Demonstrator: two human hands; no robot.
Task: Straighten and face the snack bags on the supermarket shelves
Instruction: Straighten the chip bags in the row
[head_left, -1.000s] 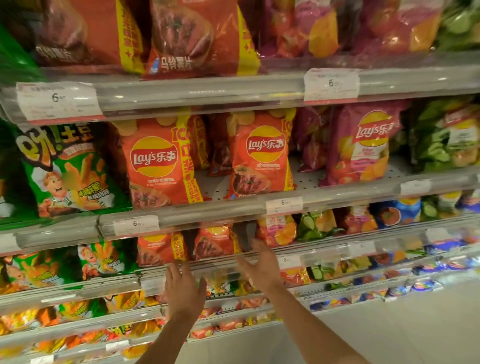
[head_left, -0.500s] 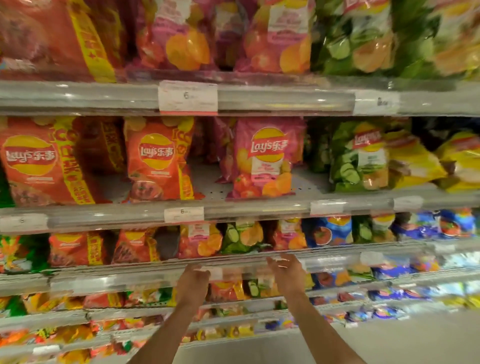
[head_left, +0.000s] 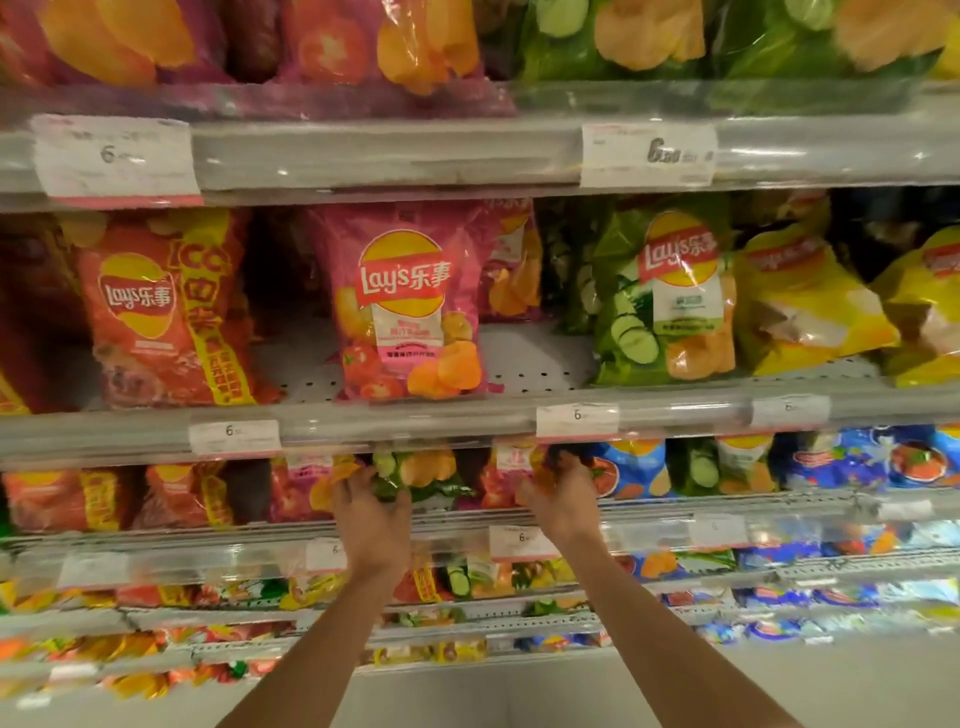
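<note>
Left hand (head_left: 371, 512) gripping green bag (head_left: 415, 475), right hand (head_left: 563, 499) on pink bag (head_left: 511, 475)

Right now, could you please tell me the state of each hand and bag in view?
Left hand: reaching into the shelf, touching the green bag.
Right hand: at a pink bag; grip unclear.
Pink Lay's bag: upright, facing front.
Yellow bag: tilted, crumpled.

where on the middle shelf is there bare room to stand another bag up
Bare perforated shelf shows between the pink Lay's bag and the green cucumber bag; a narrower gap lies left of the pink bag, beside the orange bag. Right of the green bag is crowded.
</note>
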